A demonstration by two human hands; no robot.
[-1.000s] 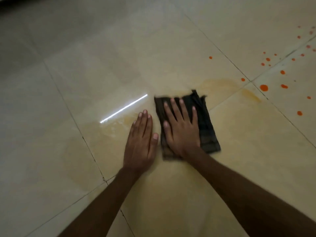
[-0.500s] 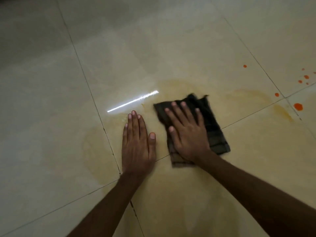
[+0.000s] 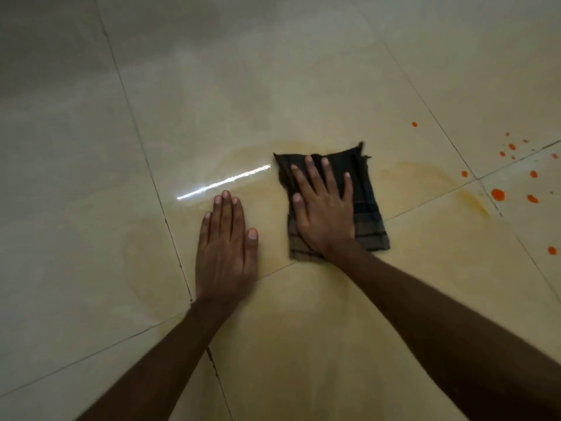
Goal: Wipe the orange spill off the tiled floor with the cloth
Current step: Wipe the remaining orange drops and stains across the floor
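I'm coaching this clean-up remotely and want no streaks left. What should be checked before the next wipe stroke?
1. Right hand pressed flat on the dark checked folded cloth: ok.
2. Left hand braced flat on the glossy beige tiled floor, clear of the cloth: ok.
3. Cloth lying flat, not bunched: ok.
4. Bright orange droplets right of the cloth wiped: not ok.
5. Pale orange smear around the cloth gone: not ok.
6. Cloth's underside clean enough to absorb more: cannot tell.
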